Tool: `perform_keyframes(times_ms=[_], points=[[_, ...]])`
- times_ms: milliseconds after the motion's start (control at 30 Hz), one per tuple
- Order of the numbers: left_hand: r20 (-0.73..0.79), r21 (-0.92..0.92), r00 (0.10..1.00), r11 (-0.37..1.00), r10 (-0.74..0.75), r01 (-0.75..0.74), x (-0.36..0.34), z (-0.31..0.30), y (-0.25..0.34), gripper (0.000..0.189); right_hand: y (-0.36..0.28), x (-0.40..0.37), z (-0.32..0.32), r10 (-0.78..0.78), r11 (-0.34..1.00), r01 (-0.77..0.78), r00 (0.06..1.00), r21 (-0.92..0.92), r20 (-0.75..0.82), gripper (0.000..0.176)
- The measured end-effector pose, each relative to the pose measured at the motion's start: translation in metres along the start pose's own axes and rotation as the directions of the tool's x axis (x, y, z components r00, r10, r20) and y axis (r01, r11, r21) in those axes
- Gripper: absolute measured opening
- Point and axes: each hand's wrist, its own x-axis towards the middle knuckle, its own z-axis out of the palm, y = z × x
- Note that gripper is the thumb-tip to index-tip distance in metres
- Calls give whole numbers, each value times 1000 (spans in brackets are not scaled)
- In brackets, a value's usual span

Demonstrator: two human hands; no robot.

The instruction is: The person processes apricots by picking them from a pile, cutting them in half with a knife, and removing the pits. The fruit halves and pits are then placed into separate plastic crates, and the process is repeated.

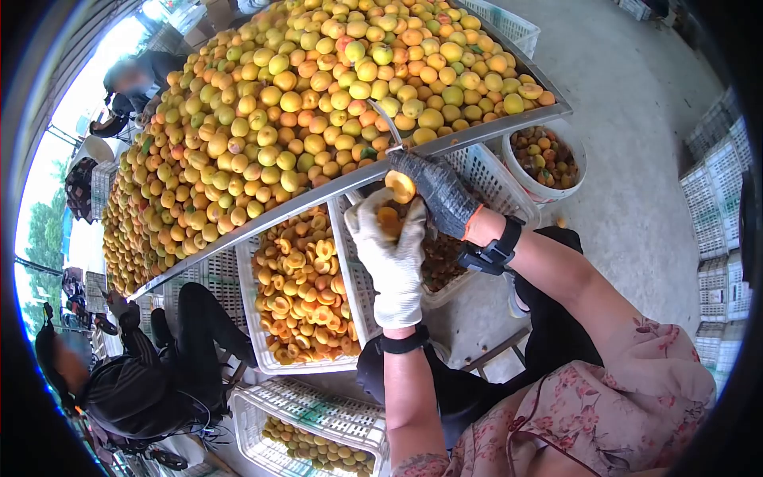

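Observation:
My left hand (389, 248), in a white knit glove, is closed around cut apricot pieces. One apricot half (400, 186) shows its orange inside between my two hands, and another cut piece (389, 219) sits lower in the left palm. Close beside it, my right hand (439, 193) wears a dark grey glove and grips a knife (385, 121), whose thin curved blade points up over the piled fruit; its handle is mostly hidden by the fingers. Below my hands a white crate (274, 366) holds many apricot halves (306, 290).
A metal-edged table (556, 106) carries a big heap of whole apricots (302, 95). A white bucket (528, 187) of darker fruit stands at right, beside a crate (485, 171). Another crate (306, 409) is at lower left. A seated person (143, 389) works at left; another person (131, 91) is farther back.

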Motion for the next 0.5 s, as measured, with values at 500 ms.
perform_keyframes(times_ms=[500], points=[[115,234,855,851,-505,471,-8,-31,-18,33,-30,-4,3,25,984,-26,1000,-174,-10,23]])
